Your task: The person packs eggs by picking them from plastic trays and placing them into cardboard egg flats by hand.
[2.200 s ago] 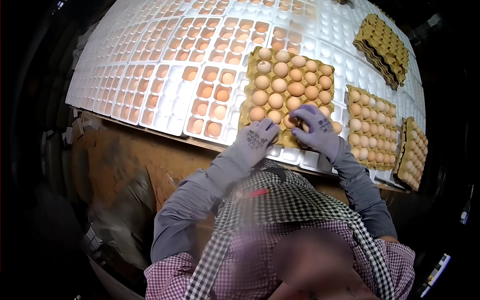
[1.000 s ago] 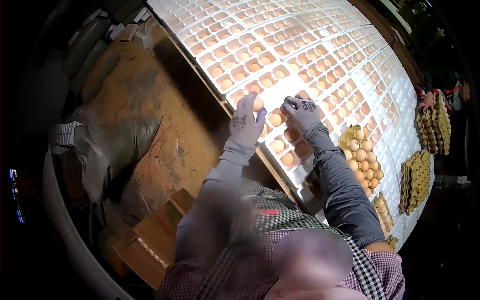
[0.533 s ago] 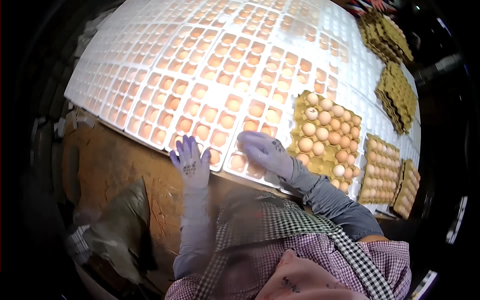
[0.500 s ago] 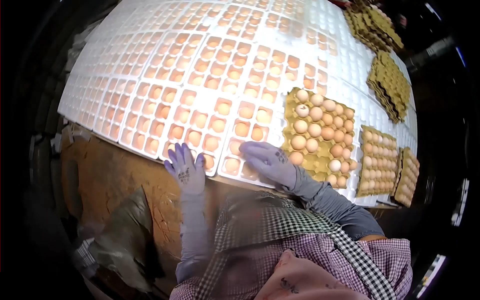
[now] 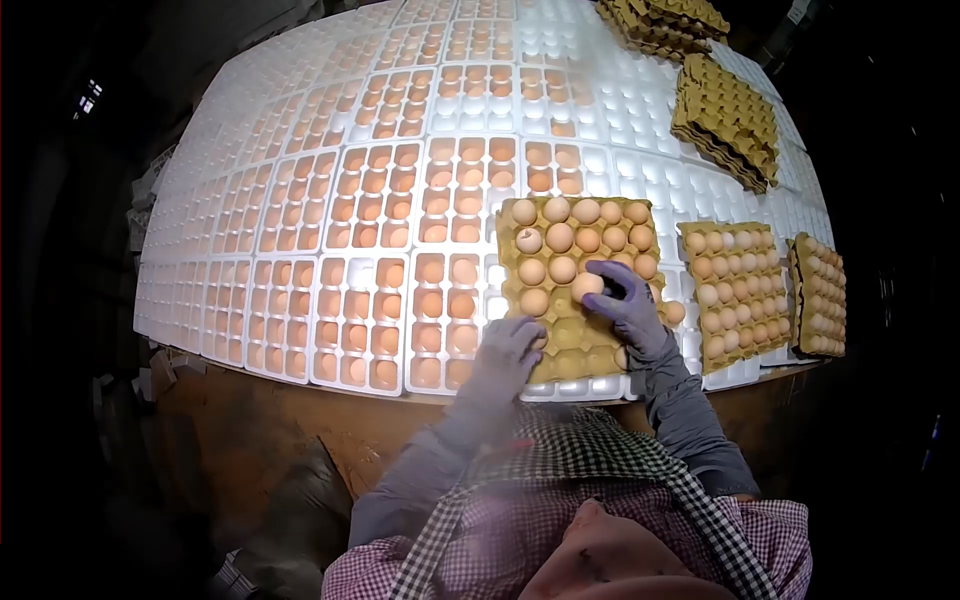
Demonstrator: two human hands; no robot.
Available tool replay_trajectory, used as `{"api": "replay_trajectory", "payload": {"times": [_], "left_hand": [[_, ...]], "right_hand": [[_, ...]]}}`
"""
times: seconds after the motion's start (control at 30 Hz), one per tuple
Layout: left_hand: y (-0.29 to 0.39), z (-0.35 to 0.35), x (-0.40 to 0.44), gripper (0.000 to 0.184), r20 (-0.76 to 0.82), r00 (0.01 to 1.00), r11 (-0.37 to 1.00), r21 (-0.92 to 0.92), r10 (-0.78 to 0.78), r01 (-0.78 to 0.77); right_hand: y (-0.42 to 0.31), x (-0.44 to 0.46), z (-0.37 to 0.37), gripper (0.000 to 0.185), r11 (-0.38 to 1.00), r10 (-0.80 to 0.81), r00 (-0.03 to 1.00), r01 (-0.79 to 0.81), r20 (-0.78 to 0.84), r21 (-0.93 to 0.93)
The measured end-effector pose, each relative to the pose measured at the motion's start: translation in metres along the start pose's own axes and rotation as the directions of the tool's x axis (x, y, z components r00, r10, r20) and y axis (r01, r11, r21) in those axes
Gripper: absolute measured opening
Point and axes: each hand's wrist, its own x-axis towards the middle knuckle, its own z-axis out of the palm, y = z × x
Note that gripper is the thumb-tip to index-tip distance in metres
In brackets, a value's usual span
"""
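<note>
My right hand (image 5: 634, 312), in a pale purple glove, grips a brown egg (image 5: 587, 286) above the yellowish pulp egg tray (image 5: 578, 327). My left hand (image 5: 506, 352), gloved alike, has its fingers curled around an egg (image 5: 540, 341) at the tray's lower left; the hand partly hides that egg. Eggs fill the tray's upper rows, one of them with a dark mark (image 5: 529, 240). Most cups in its lower part are bare. Left of the tray, white moulded trays (image 5: 405, 330) hold brown eggs in square pockets.
Two more pulp trays full of eggs, one nearer (image 5: 741, 295) and one farther (image 5: 822, 295), lie at the right. Stacked pulp trays (image 5: 727, 115) rest farther back, with another stack (image 5: 665, 25) behind. A dark bag (image 5: 305, 510) is below the wooden table edge (image 5: 400, 405).
Both hands have moved from the white trays to the pulp tray. My right hand has taken hold of an egg, and my left fingers have closed around another. The camera view has shifted.
</note>
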Motion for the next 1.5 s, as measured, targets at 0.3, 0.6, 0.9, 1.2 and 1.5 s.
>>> {"api": "replay_trajectory", "payload": {"times": [0.3, 0.6, 0.9, 1.2, 1.5], "left_hand": [[0.017, -0.021, 0.053, 0.043, 0.16, 0.986, 0.983, 0.182, -0.051, 0.021], [-0.01, -0.037, 0.063, 0.047, -0.081, 0.993, 0.986, 0.136, -0.091, 0.101], [-0.017, -0.027, 0.081, 0.052, -0.181, 0.921, 0.922, 0.121, -0.345, 0.369], [-0.163, -0.121, -0.015, 0.049, -0.58, 0.673, 0.607, 0.348, -0.459, 0.714], [-0.153, -0.149, 0.042, 0.056, -0.62, 0.564, 0.829, -0.301, -0.546, 0.471]], "right_hand": [[-0.009, 0.053, 0.017, 0.042, 0.317, -0.219, 0.902, 0.426, 0.371, -0.848], [-0.046, 0.034, -0.075, 0.064, 0.954, -0.059, 0.983, 0.107, 0.172, -0.281], [-0.035, 0.044, -0.03, 0.053, 0.207, -0.195, 0.955, 0.263, 0.224, -0.942], [-0.093, 0.068, -0.011, 0.042, 0.313, 0.07, 0.966, 0.214, 0.247, -0.925], [-0.096, 0.304, 0.119, 0.042, 0.412, -0.388, 0.901, 0.355, 0.191, -0.839]]}}
